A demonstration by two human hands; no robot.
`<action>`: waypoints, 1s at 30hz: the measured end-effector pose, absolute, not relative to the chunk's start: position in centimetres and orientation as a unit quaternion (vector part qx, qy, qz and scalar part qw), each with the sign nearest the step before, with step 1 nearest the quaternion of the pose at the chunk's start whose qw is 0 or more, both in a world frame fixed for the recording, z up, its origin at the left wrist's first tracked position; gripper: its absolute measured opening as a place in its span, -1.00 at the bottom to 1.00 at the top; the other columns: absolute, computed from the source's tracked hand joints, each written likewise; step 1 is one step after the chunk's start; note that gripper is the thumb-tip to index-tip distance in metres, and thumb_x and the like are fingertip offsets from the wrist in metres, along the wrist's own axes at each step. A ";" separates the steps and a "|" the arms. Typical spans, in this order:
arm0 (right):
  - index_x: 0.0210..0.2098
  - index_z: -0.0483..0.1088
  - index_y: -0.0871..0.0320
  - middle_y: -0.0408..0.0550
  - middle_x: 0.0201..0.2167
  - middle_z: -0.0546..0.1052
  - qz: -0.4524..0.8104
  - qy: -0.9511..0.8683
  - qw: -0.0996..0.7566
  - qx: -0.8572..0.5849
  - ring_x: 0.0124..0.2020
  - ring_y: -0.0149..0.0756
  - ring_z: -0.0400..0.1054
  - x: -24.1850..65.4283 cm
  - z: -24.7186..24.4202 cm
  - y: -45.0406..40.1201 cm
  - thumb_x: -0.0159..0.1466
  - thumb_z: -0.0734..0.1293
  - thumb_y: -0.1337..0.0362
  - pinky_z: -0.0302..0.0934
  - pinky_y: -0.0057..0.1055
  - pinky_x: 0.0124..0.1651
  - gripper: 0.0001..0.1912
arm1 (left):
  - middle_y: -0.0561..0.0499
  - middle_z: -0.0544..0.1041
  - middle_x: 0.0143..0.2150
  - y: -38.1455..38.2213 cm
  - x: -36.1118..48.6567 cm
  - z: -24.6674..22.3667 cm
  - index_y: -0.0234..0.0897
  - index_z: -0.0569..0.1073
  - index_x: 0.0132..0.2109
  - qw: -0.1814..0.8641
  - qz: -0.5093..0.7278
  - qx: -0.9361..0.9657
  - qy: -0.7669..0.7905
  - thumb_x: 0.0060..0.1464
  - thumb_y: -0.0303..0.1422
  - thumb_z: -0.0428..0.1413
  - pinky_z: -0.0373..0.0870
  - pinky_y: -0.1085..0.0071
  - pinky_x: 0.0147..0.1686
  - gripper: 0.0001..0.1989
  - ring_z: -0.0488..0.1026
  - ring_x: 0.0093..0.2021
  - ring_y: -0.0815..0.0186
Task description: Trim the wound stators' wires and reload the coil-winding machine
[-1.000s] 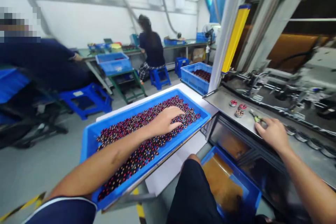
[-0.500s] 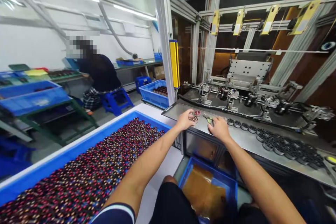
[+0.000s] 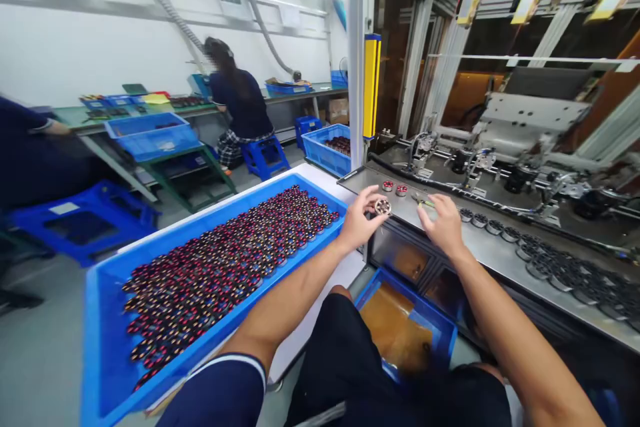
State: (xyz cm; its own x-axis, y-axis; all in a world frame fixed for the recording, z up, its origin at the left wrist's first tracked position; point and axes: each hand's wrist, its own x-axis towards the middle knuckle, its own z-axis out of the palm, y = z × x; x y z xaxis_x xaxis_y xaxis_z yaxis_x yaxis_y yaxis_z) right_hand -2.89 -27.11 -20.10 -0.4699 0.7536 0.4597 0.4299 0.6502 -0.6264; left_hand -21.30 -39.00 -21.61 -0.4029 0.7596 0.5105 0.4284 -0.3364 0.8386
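My left hand [image 3: 361, 219] pinches a small round wound motor stator [image 3: 383, 207] between thumb and fingers, its slotted face turned toward me, above the front edge of the metal bench. Behind it, two red-topped stators [image 3: 395, 189] rest on the bench. My right hand [image 3: 441, 221] is over the bench to the right, thumb and index finger apart with nothing seen between them. Just beyond its fingers lie small cutters [image 3: 423, 201] with green handles. At my left, a long blue tray [image 3: 105, 320] holds very many similar stators in red, copper and black.
Black ring-shaped parts [image 3: 555, 270] line the metal bench [image 3: 493, 250] on the right. Behind them stands a machine with clamps [image 3: 475, 167]. A yellow light curtain [image 3: 371, 87] is on the post. Below is a blue bin [image 3: 445, 340]. A seated person [image 3: 245, 103] works at the far bench.
The view has turned left. My left hand has raised one stator off the bench, leaving two there. My right hand has come off the cutters, its fingers now spread.
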 end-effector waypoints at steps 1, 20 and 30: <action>-0.05 0.45 0.21 0.21 0.01 0.47 0.256 -0.823 0.384 -0.332 0.02 -0.04 0.36 -2.3 -19.9 -29.0 0.31 0.30 0.07 0.25 -0.07 0.12 -0.63 | -0.18 0.57 0.06 -41.0 -20.3 -21.6 -0.27 0.21 0.24 0.125 0.633 0.535 0.546 0.01 -0.47 0.30 0.47 0.33 0.01 -0.31 0.55 -0.01 0.25; -0.55 0.41 0.12 -0.20 -0.67 0.28 0.822 -0.531 0.201 -0.040 -0.68 -0.47 0.08 8.8 -20.1 -44.9 0.24 0.42 0.16 -0.02 -0.47 -0.59 -0.72 | -0.01 0.61 -0.01 -52.0 -10.3 -21.3 -0.10 0.26 0.24 0.322 0.718 0.562 0.255 -0.07 -0.53 0.39 0.55 0.46 -0.04 -0.23 0.59 -0.05 0.32; -0.30 0.52 0.15 -0.06 -0.48 0.55 0.822 -0.483 0.258 -0.155 -0.54 -0.36 0.39 6.9 -22.9 -48.6 0.14 0.52 0.02 0.30 -0.46 -0.53 -0.67 | -0.02 0.58 -0.06 -51.0 -9.7 -22.6 -0.13 0.26 0.26 0.159 0.722 0.603 0.301 -0.06 -0.47 0.38 0.53 0.46 -0.14 -0.23 0.55 -0.15 0.36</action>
